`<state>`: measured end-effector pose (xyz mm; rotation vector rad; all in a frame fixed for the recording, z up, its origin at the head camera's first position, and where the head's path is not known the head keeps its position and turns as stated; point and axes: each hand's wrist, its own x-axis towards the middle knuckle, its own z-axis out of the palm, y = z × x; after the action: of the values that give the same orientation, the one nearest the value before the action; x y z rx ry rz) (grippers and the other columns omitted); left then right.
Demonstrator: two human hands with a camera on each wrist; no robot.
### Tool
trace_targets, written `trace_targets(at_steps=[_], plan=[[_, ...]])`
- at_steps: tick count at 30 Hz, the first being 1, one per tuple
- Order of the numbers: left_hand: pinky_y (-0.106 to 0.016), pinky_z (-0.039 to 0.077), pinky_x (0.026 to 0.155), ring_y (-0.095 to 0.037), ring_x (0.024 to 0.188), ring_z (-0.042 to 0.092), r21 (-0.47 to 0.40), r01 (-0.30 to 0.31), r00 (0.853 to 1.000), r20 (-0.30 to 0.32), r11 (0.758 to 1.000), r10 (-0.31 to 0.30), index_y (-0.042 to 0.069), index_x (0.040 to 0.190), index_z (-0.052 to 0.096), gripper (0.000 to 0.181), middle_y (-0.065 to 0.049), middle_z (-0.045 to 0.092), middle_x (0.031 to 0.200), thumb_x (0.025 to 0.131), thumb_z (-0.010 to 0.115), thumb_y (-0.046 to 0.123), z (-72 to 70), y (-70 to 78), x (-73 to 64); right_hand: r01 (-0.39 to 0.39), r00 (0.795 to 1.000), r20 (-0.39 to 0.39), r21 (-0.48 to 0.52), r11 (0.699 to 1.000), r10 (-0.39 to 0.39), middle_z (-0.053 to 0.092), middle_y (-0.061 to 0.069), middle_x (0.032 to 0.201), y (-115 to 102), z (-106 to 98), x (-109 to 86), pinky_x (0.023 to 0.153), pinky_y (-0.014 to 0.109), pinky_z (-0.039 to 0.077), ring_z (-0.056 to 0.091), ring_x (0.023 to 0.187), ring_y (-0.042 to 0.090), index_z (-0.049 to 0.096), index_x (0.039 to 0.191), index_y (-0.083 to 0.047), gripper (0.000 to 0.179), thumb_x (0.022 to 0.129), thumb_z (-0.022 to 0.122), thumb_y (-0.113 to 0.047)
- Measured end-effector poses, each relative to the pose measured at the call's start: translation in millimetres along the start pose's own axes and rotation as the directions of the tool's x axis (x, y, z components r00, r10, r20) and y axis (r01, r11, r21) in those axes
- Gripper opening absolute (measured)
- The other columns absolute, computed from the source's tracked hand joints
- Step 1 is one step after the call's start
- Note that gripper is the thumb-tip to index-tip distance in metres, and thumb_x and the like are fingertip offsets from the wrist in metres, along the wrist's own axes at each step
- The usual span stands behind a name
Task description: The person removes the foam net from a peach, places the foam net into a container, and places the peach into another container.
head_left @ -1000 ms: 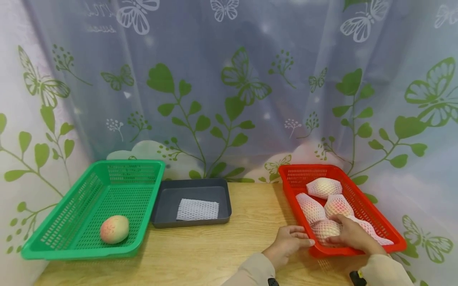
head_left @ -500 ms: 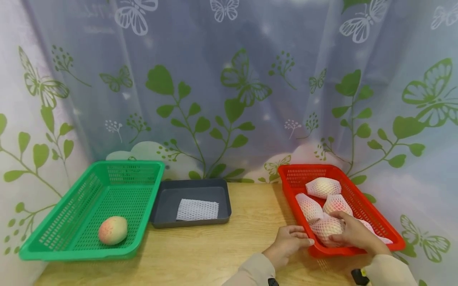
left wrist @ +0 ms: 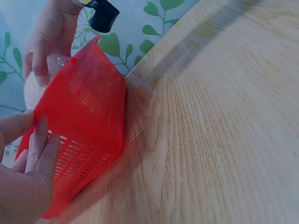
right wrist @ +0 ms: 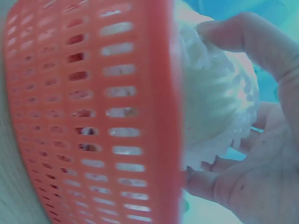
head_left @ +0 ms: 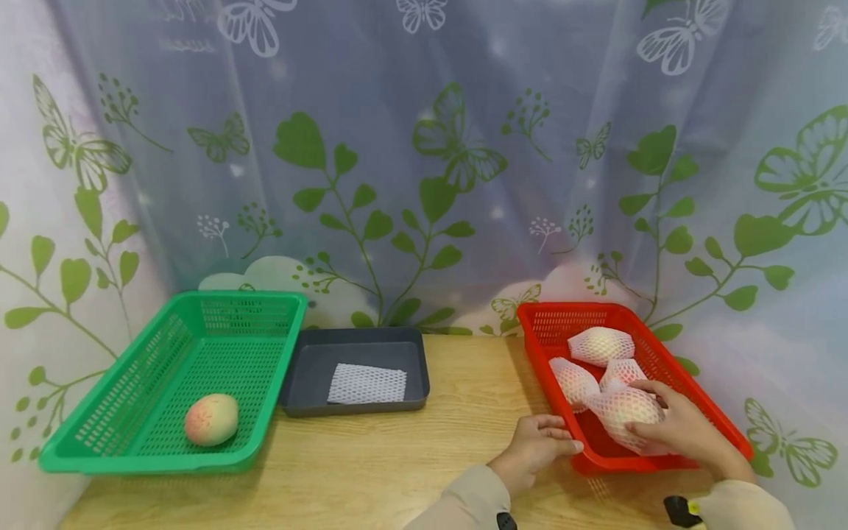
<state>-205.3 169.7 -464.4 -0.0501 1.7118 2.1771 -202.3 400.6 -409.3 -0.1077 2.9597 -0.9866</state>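
Observation:
My right hand grips a peach in a white foam net, raised in the front part of the red basket. In the right wrist view, the netted peach shows above the rim, with thumb and fingers on either side. My left hand holds the basket's near left corner. The left wrist view has its thumb at the rim and the fingers against the outer wall. Other netted peaches lie in the basket behind the held one.
A green basket on the left contains one bare peach. Beside it stands a dark grey tray with a flat white foam net in it. The wooden table ends at a patterned curtain.
My right hand has lifted the netted peach from among the others and shifted it slightly right. My left hand stays at the red basket's corner.

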Motion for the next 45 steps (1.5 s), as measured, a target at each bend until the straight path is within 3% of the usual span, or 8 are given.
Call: trace_targets(at_steps=[4, 9, 17, 24, 32, 35, 39, 45], plan=[[-0.027, 0.056, 0.067, -0.011, 0.069, 0.060, 0.119, -0.054, 0.998, 0.018, 0.991, 0.052, 0.006, 0.102, 0.064, 0.035, -0.002, 0.064, 0.077, 0.073, 0.078, -0.007, -6.4, 3.8, 1.2, 0.016, 0.999, -0.031, -0.003, 1.000, -0.016, 0.047, 0.036, 0.126, -7, -7, -3.3, 0.074, 0.045, 0.054, 0.055, 0.100, 0.042, 0.040, 0.137, 0.003, 0.076, 0.079, 0.079, -0.026], [-0.021, 0.051, 0.063, -0.009, 0.070, 0.059, 0.235, -0.116, 0.992, 0.077, 0.965, 0.101, 0.005, 0.104, 0.066, 0.032, 0.000, 0.066, 0.077, 0.075, 0.080, 0.002, -16.7, 8.7, 4.0, 0.037, 0.997, -0.065, -0.003, 0.999, -0.037, 0.050, 0.030, 0.123, -13, -11, -6.9, 0.070, 0.033, 0.051, 0.056, 0.094, 0.031, 0.041, 0.136, 0.002, 0.075, 0.079, 0.080, -0.024], [-0.024, 0.053, 0.067, -0.010, 0.076, 0.063, 0.211, -0.137, 0.985, 0.136, 0.968, 0.110, 0.004, 0.107, 0.067, 0.031, -0.003, 0.069, 0.084, 0.077, 0.079, 0.005, -27.8, 18.6, 5.9, 0.034, 0.994, -0.102, 0.036, 0.999, -0.030, 0.046, 0.023, 0.125, -14, -18, -10.7, 0.069, 0.022, 0.048, 0.049, 0.091, 0.011, 0.040, 0.137, -0.001, 0.069, 0.082, 0.076, -0.022], [-0.029, 0.053, 0.076, -0.012, 0.084, 0.063, 0.175, -0.153, 0.980, 0.156, 0.973, 0.126, 0.007, 0.111, 0.067, 0.035, -0.006, 0.070, 0.096, 0.078, 0.079, 0.008, -37.2, 27.5, 9.1, 0.033, 0.995, -0.098, 0.069, 0.997, -0.026, 0.043, 0.022, 0.130, -26, -23, -14.5, 0.071, 0.024, 0.048, 0.046, 0.094, 0.004, 0.036, 0.142, -0.006, 0.071, 0.086, 0.073, -0.028], [-0.032, 0.053, 0.086, -0.013, 0.100, 0.062, 0.155, -0.205, 0.960, 0.222, 0.966, 0.168, 0.009, 0.123, 0.063, 0.044, -0.003, 0.068, 0.109, 0.082, 0.076, 0.016, -51.5, 45.5, 5.8, 0.132, 0.983, -0.138, 0.099, 0.986, -0.118, 0.044, 0.015, 0.130, -50, -13, -15.3, 0.069, 0.028, 0.051, 0.046, 0.096, 0.002, 0.038, 0.143, -0.008, 0.067, 0.087, 0.072, -0.024], [-0.036, 0.051, 0.092, -0.014, 0.107, 0.060, 0.132, -0.193, 0.958, 0.239, 0.972, 0.158, 0.013, 0.127, 0.061, 0.047, -0.001, 0.065, 0.116, 0.083, 0.076, 0.022, -59.0, 50.4, 5.9, 0.169, 0.981, -0.122, 0.175, 0.970, -0.149, 0.040, 0.012, 0.134, -60, -3, -12.2, 0.070, 0.029, 0.054, 0.048, 0.098, 0.000, 0.036, 0.144, -0.009, 0.067, 0.088, 0.071, -0.021], [-0.040, 0.049, 0.097, -0.017, 0.113, 0.059, 0.089, -0.190, 0.953, 0.258, 0.978, 0.162, 0.012, 0.133, 0.056, 0.053, -0.005, 0.060, 0.127, 0.085, 0.074, 0.026, -70.7, 54.5, 6.7, 0.233, 0.972, -0.104, 0.327, 0.916, -0.210, 0.040, 0.015, 0.132, -73, 16, -5.5, 0.070, 0.030, 0.057, 0.056, 0.096, 0.006, 0.036, 0.143, -0.007, 0.066, 0.087, 0.071, -0.011], [-0.043, 0.048, 0.098, -0.022, 0.114, 0.059, 0.004, -0.188, 0.947, 0.267, 0.982, 0.180, 0.007, 0.137, 0.051, 0.059, -0.009, 0.058, 0.130, 0.086, 0.073, 0.028, -88.3, 57.6, 7.7, 0.252, 0.968, -0.080, 0.388, 0.887, -0.240, 0.040, 0.015, 0.132, -92, 41, 3.7, 0.074, 0.028, 0.056, 0.056, 0.100, 0.011, 0.039, 0.142, -0.010, 0.066, 0.085, 0.073, -0.011]])
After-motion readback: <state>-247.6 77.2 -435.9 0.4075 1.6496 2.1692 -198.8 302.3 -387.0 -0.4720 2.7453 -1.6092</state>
